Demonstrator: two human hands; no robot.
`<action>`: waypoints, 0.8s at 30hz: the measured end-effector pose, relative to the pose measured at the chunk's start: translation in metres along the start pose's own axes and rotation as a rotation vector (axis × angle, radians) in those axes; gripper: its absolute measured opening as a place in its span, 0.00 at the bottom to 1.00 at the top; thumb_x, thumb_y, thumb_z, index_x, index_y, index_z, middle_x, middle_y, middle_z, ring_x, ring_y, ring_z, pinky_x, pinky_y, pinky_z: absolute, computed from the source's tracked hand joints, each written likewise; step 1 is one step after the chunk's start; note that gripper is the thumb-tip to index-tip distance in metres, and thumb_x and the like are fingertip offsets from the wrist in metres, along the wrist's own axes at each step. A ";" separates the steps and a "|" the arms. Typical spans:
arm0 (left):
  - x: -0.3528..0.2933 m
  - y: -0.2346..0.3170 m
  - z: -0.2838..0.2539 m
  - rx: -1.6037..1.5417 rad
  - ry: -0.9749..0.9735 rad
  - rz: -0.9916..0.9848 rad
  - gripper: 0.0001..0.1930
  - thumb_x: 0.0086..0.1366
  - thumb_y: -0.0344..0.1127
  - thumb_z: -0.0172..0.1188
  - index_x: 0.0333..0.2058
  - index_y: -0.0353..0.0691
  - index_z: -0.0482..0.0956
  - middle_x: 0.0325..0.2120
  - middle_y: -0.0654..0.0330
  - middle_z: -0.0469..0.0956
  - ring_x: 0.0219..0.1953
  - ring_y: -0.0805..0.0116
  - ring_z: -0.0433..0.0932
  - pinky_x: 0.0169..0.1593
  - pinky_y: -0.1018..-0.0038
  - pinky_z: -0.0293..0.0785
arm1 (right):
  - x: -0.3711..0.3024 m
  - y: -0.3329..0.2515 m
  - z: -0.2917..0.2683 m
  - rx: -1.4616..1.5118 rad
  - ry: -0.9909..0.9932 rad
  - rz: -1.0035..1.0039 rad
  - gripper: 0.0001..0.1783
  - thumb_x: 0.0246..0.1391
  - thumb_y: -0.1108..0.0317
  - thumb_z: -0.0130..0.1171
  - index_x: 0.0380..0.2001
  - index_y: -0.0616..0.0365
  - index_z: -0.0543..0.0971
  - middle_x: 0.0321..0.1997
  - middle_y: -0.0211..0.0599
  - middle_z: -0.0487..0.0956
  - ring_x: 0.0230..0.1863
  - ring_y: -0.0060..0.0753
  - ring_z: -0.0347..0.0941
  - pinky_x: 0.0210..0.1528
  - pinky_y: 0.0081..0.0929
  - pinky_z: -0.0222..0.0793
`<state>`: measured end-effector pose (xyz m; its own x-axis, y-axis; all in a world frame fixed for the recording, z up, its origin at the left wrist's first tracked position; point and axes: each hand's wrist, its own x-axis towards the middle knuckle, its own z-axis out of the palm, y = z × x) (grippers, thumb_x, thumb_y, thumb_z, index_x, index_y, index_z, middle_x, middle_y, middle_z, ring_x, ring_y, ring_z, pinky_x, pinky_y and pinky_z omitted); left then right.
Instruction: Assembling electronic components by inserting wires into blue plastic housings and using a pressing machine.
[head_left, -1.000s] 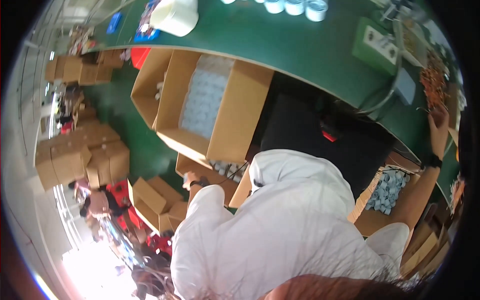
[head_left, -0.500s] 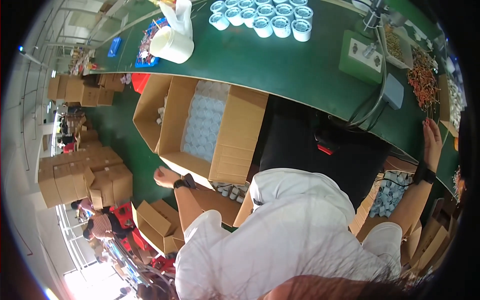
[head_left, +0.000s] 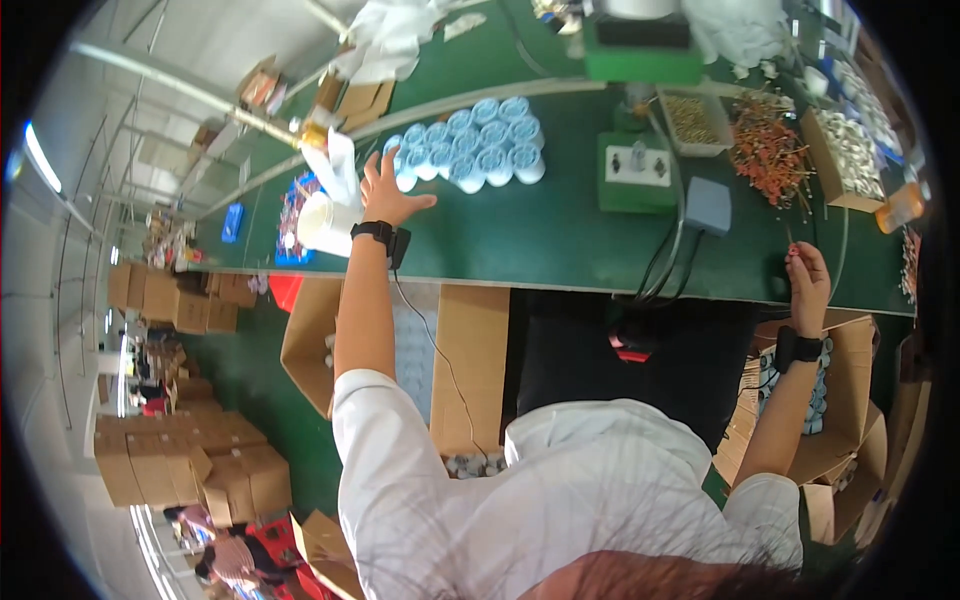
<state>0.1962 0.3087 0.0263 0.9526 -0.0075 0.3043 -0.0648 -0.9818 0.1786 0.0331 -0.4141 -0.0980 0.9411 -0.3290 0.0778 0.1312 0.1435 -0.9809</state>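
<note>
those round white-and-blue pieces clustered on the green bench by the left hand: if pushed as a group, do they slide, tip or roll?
The round pieces look squat and flat-based, so sliding seems likelier than tipping. They sit packed and touching, so a push from the left hand would probably move neighbours too. The green bench looks smooth; weight is unclear.

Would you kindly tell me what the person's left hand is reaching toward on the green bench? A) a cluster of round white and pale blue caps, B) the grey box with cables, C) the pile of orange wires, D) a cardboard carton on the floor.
A: the left hand lies open on the green bench, its fingers at the edge of the cluster of round caps.
</note>
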 end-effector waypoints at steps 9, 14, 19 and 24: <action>0.102 -0.035 0.034 0.138 -0.415 -0.031 0.72 0.25 0.55 0.88 0.73 0.68 0.54 0.75 0.43 0.44 0.74 0.33 0.47 0.73 0.43 0.55 | -0.009 -0.027 0.031 -0.070 0.049 -0.040 0.13 0.61 0.76 0.63 0.49 0.62 0.79 0.42 0.30 0.81 0.42 0.19 0.75 0.46 0.18 0.71; 0.117 -0.039 0.038 0.036 -0.449 -0.017 0.70 0.27 0.55 0.87 0.72 0.62 0.56 0.73 0.43 0.48 0.74 0.35 0.48 0.73 0.44 0.52 | -0.002 -0.019 0.020 -0.130 -0.023 -0.029 0.13 0.63 0.76 0.61 0.50 0.62 0.78 0.43 0.29 0.81 0.41 0.17 0.75 0.45 0.16 0.70; 0.103 -0.050 0.049 -0.012 -0.325 0.077 0.62 0.36 0.54 0.84 0.70 0.56 0.59 0.71 0.46 0.53 0.72 0.36 0.50 0.73 0.44 0.50 | 0.000 -0.020 0.022 -0.119 -0.002 -0.007 0.13 0.63 0.75 0.61 0.51 0.61 0.77 0.43 0.29 0.80 0.40 0.17 0.74 0.44 0.16 0.69; 0.069 -0.040 0.057 0.083 -0.079 0.078 0.52 0.45 0.54 0.80 0.68 0.56 0.63 0.68 0.49 0.56 0.68 0.34 0.53 0.72 0.42 0.53 | 0.000 -0.017 0.022 -0.122 0.034 -0.022 0.13 0.62 0.76 0.62 0.50 0.62 0.77 0.43 0.29 0.81 0.40 0.17 0.74 0.44 0.17 0.70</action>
<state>0.2818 0.3366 -0.0129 0.9662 -0.0966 0.2390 -0.1184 -0.9899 0.0786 0.0382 -0.3960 -0.0773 0.9270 -0.3627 0.0951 0.1106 0.0223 -0.9936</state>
